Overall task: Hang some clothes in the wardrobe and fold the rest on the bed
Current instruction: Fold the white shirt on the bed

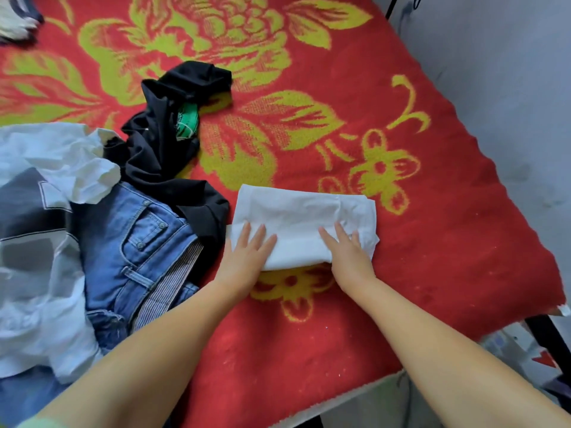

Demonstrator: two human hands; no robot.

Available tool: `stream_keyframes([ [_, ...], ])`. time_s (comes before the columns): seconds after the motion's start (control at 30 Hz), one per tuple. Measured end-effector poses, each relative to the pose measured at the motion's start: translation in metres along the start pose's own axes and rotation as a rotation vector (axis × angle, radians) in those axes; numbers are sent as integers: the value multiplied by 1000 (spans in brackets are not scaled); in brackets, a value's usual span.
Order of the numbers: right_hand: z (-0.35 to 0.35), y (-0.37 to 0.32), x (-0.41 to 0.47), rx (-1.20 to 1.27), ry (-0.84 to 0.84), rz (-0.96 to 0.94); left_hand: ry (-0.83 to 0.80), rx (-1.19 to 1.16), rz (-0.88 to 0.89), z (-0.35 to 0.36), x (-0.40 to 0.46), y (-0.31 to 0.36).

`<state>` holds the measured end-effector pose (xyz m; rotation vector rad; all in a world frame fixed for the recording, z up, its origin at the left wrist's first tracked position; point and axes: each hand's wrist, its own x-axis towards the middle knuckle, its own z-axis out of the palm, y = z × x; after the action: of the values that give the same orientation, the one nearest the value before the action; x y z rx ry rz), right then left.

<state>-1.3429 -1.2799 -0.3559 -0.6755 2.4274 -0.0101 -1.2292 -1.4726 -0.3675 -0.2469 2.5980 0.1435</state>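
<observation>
Two hands flat on one garment: the left hand (pixel 247 254) and the right hand (pixel 346 251) both press down on a folded white garment (pixel 301 217), fingers straight and spread, palms down, nothing pinched or curled around. That white piece lies as a compact rectangle on the red and yellow flowered blanket (pixel 432 211) covering the bed, towards the near right part of it, left hand on its near-left edge, right hand on its near-right corner.

Off to the left, an unfolded heap. Blue jeans (pixel 133 248) lie crumpled with the waistband and pocket rivets showing, a striped lining visible inside. Touching them on the far side is a black garment (pixel 163 149) sprawled across the blanket, with a green patch or label (pixel 187 123) carrying white marks; too small to read. Over the jeans' left side spreads a white shirt with a grey and black print (pixel 40 217), its lettering not legible. At the far-left top corner, another bit of pale and dark fabric (pixel 18 23) is blurred. No baskets, boxes or drawers hold any of these clothes; everything lies loose on the blanket.
</observation>
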Motion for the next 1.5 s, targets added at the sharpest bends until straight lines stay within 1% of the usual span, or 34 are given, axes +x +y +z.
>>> stream_keyframes([
  [0.13, -43, -15, -27, 23, 92, -72, 60, -70, 24, -43, -28, -9],
  [0.23, -77, -43, -59, -28, 153, -165, 101, -79, 5, -77, -68, -27],
  [0.33, -108, -85, -102, -96, 227, -290, 179, -56, -26, -110, -132, -54],
  [0.43, -129, -137, -145, -145, 280, -438, 249, -46, -93, -128, -208, -84],
  [0.67, -150, -269, -211, -329, 318, -757, 369, 7, -366, -129, -368, -143],
  [0.77, -150, -334, -244, -447, 302, -972, 420, -60, -588, -110, -448, -155],
  [0.87, -137, -389, -279, -498, 259, -1165, 412, -155, -780, -87, -518, -148],
  [0.93, -122, -422, -310, -537, 225, -1328, 409, -193, -940, -67, -567, -131],
  [1.0, -97, -450, -351, -569, 156, -1514, 423, -252, -1113, -41, -620, -100],
  [1.07, -72, -468, -389, -578, 117, -1642, 429, -312, -1235, -17, -662, -67],
  [1.17, -23, -482, -455, -729, 116, -1821, 445, -403, -1443, 22, -727, -1],
  [1.2, -16, -484, -466, -750, 115, -1835, 443, -420, -1468, 27, -736, 8],
  [1.27, 26, -484, -533, -798, 67, -1969, 398, -442, -1624, 57, -786, 66],
  [1.4, 100, -470, -645, -907, 38, -2175, 333, -525, -1838, 109, -863, 159],
  [1.5, 154, -452, -714, -949, -13, -2254, 288, -594, -1923, 145, -907, 222],
])
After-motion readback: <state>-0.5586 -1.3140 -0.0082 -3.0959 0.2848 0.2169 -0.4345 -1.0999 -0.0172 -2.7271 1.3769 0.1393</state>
